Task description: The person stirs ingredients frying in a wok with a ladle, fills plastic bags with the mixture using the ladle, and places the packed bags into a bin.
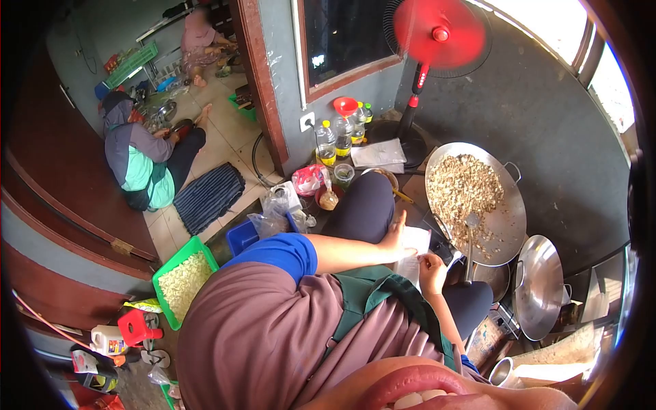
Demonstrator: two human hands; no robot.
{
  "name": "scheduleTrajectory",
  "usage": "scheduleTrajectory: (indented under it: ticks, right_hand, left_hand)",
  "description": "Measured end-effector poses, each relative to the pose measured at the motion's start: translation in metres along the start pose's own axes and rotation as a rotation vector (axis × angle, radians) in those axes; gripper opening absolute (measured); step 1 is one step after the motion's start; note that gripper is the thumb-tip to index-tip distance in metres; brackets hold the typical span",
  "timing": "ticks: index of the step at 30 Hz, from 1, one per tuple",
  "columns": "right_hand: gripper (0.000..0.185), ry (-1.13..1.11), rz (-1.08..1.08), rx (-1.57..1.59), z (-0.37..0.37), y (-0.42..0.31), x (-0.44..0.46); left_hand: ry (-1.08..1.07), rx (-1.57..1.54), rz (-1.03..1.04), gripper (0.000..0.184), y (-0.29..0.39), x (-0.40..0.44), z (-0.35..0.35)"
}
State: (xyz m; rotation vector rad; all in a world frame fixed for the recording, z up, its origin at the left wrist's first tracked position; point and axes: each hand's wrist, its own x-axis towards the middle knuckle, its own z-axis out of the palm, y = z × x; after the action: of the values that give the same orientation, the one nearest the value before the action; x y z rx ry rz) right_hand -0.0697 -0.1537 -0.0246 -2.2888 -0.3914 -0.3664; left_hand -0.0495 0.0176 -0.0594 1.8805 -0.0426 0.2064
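Holding plastic bag (408, 269) near wok (514, 213) of tan pieces (465, 181).

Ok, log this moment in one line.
left hand: at clear plastic | right hand: curled at same plastic | grips: unclear | wok: brownish food pieces, ladle head inside

A red fan (441, 34) stood in the corner, near a dark window (352, 44). Bottles (326, 140) lined the wall below, with a red funnel (346, 106) above one. Through the doorway, one person (147, 154) sat near a dark mat (208, 198); another person (198, 55) sat farther back.
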Motion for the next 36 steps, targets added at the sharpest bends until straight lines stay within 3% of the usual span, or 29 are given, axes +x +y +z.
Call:
scheduleTrajectory:
  ticks: [3,5,10,11,13,15,18,22,25,27,29,30,31,33,35,36]
  right_hand:
    - [0.015,-0.021,0.026,-0.057,-0.005,-0.008,0.001]
    - [0.018,-0.035,0.075,-0.048,-0.001,-0.005,0.000]
    - [0.017,-0.083,0.245,0.257,0.011,0.016,-0.007]
    - [0.017,-0.100,0.238,0.374,0.004,0.002,-0.005]
    - [0.016,-0.160,0.219,0.454,-0.009,-0.013,-0.004]
    - [0.016,-0.232,0.245,0.488,-0.005,0.010,-0.014]
    - [0.014,-0.274,0.261,0.639,-0.028,-0.015,-0.013]
    - [0.014,-0.264,0.245,0.595,-0.048,-0.028,-0.018]
    - [0.010,-0.334,0.340,0.973,-0.081,-0.056,-0.020]
    - [0.010,-0.214,0.296,1.095,-0.097,-0.069,-0.016]
    - [0.008,-0.021,0.184,1.015,-0.111,-0.077,0.000]
    - [0.007,0.040,0.276,1.084,-0.117,-0.080,0.002]
    - [0.006,0.090,0.359,1.155,-0.120,-0.079,0.010]
    - [0.006,0.116,0.262,1.218,-0.110,-0.045,0.018]
    - [0.008,0.085,0.336,1.319,-0.103,-0.035,0.023]
    - [0.010,0.070,0.425,1.394,-0.100,-0.045,0.027]
  left_hand:
    - [-0.200,0.471,0.221,0.109,0.058,-0.011,-0.018]
    - [-0.364,0.599,0.513,0.110,0.063,-0.010,-0.015]
    - [-0.453,0.562,0.535,0.105,0.053,-0.009,0.006]
    - [-0.353,0.527,0.550,0.093,0.051,-0.006,0.012]
    - [-0.383,0.586,0.463,0.074,0.050,0.000,0.013]
    - [-0.430,0.610,0.399,0.062,0.055,-0.002,0.008]
    - [-0.440,0.605,0.467,0.049,0.064,-0.003,0.008]
    - [-0.443,0.659,0.561,0.049,0.063,0.003,0.011]
    - [-0.406,0.839,0.578,0.051,0.017,0.011,0.021]
    - [-0.585,0.794,0.308,0.060,0.049,0.013,0.004]
    - [-0.511,0.753,0.375,0.060,0.042,0.008,0.010]
    - [-0.527,0.662,0.353,0.060,0.044,0.007,0.013]
    - [-0.557,0.555,0.279,0.061,0.042,0.005,0.016]
    - [-0.690,-0.002,0.210,0.061,0.004,0.016,0.029]
    - [-0.971,-0.329,-0.375,0.065,0.045,0.013,-0.003]
    - [-0.994,-0.536,-0.482,0.067,0.042,0.015,-0.010]
